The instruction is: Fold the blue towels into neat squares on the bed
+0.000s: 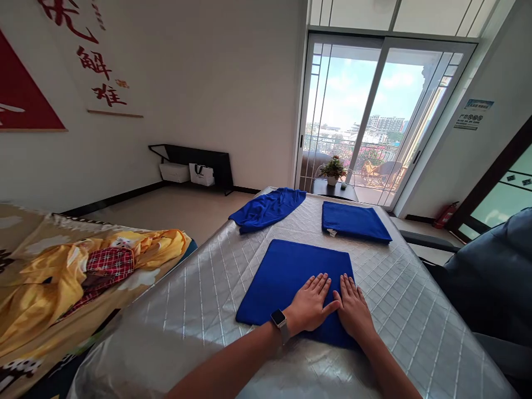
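A flat, folded blue cloth [274,277] lies on the plastic-covered mattress [187,310]. My left hand [313,302], with a watch at the wrist, rests flat on its right part, fingers stretched out. Beside it my right hand [353,307] lies flat over the cloth's right edge, fingers extended, its thumb close to my left thumb. Neither hand grips anything. Behind, a folded blue cloth [355,221] with a white tag lies at the right, and a crumpled blue cloth [268,209] lies at the far left edge of the mattress.
At the left, yellow and red plaid fabric [110,263] lies on a patterned bedspread [145,285]. A dark padded seat [494,271] stands at the right. Beyond the mattress are a small table [332,190] with a potted plant [332,169] and sliding glass doors.
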